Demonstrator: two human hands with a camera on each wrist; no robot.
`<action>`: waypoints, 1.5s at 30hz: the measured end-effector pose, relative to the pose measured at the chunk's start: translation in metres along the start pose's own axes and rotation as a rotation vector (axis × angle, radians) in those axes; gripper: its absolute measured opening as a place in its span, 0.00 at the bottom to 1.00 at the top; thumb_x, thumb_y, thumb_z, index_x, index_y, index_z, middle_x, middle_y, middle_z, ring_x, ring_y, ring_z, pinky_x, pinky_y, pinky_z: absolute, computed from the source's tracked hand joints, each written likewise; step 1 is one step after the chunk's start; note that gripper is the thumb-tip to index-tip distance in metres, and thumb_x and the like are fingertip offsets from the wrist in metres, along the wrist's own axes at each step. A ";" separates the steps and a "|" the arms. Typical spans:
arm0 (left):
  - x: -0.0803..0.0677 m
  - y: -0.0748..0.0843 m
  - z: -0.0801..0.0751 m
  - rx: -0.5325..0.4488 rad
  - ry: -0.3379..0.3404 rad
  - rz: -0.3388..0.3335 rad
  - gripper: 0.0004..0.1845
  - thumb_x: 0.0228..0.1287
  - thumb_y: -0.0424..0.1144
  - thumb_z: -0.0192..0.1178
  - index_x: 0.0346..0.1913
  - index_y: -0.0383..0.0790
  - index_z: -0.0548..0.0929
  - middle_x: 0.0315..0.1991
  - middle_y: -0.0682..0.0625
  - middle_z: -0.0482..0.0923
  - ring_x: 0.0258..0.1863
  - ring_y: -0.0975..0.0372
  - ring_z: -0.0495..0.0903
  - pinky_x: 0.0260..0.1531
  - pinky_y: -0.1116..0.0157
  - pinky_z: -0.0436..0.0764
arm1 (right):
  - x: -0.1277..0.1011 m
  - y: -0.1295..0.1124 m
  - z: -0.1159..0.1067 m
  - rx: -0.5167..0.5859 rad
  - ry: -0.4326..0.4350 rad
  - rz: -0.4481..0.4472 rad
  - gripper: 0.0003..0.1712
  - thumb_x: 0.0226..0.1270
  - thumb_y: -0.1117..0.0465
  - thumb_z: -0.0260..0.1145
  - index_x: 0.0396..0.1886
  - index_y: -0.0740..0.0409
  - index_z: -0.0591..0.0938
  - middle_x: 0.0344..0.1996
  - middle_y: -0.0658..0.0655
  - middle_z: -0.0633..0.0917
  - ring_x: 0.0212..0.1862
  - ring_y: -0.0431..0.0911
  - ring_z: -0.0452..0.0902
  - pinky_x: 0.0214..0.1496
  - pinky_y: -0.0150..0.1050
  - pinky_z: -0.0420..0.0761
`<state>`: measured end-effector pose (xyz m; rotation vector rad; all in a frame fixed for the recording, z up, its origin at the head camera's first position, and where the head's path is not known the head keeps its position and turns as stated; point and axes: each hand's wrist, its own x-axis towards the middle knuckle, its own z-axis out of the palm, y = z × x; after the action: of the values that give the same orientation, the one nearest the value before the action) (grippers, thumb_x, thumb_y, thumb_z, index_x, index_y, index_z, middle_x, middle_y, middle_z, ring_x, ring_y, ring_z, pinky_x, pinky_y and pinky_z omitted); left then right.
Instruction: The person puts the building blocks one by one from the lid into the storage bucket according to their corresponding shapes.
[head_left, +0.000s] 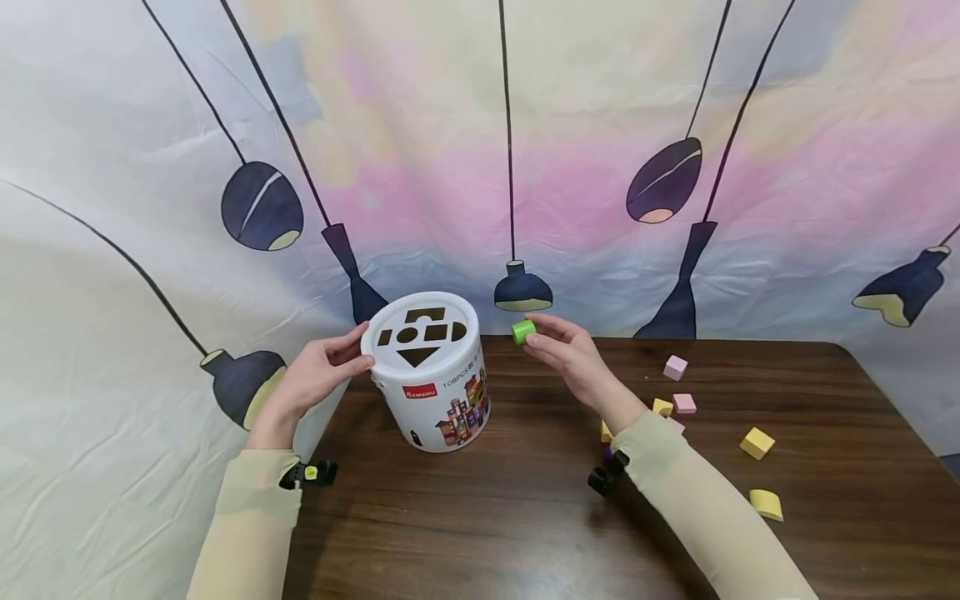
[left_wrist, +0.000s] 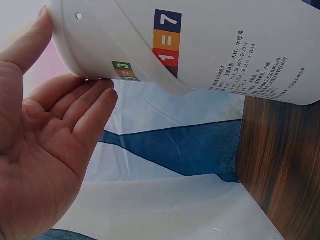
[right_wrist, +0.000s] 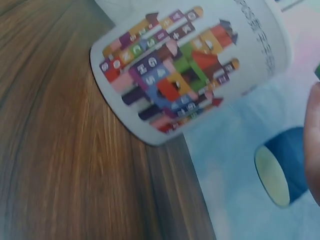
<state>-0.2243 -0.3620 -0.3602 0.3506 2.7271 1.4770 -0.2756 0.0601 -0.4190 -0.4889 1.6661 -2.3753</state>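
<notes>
A white round tub [head_left: 433,392] with shape holes in its lid [head_left: 420,331] stands near the table's left back corner. My left hand [head_left: 318,375] rests against its left side near the rim, fingers straight; the left wrist view shows those fingertips [left_wrist: 102,97] touching the tub wall [left_wrist: 200,45]. My right hand [head_left: 566,350] pinches a small green cylinder block [head_left: 523,331] just right of the lid, a little above table height. In the right wrist view the tub's picture label [right_wrist: 175,70] fills the upper part.
Loose blocks lie on the dark wooden table [head_left: 525,517] at the right: pink cubes [head_left: 676,367] [head_left: 684,403], yellow pieces [head_left: 757,442] [head_left: 766,503] [head_left: 662,407]. A printed cloth backdrop [head_left: 480,167] hangs behind and to the left of the table.
</notes>
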 end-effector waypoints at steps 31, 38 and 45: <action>-0.001 0.001 0.001 0.012 0.010 -0.008 0.38 0.76 0.45 0.69 0.82 0.40 0.67 0.78 0.43 0.68 0.75 0.50 0.70 0.57 0.77 0.77 | 0.046 -0.020 0.094 -0.175 -0.030 -0.109 0.27 0.73 0.64 0.74 0.69 0.58 0.84 0.59 0.57 0.87 0.61 0.49 0.83 0.65 0.45 0.82; -0.002 0.003 0.000 0.003 0.008 0.002 0.38 0.77 0.43 0.69 0.82 0.38 0.66 0.78 0.42 0.67 0.75 0.48 0.70 0.57 0.76 0.77 | 0.052 -0.021 0.098 -0.284 -0.046 -0.132 0.26 0.73 0.59 0.76 0.69 0.53 0.85 0.59 0.53 0.88 0.61 0.48 0.84 0.65 0.47 0.83; -0.001 0.002 0.001 0.006 -0.002 0.002 0.38 0.77 0.43 0.69 0.82 0.38 0.66 0.78 0.42 0.67 0.74 0.48 0.70 0.56 0.77 0.77 | 0.056 -0.026 0.104 -0.399 -0.059 -0.121 0.25 0.72 0.56 0.77 0.67 0.51 0.87 0.58 0.51 0.89 0.59 0.46 0.85 0.62 0.47 0.84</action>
<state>-0.2231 -0.3603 -0.3588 0.3544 2.7313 1.4686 -0.2878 -0.0410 -0.3533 -0.7346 2.1460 -2.0779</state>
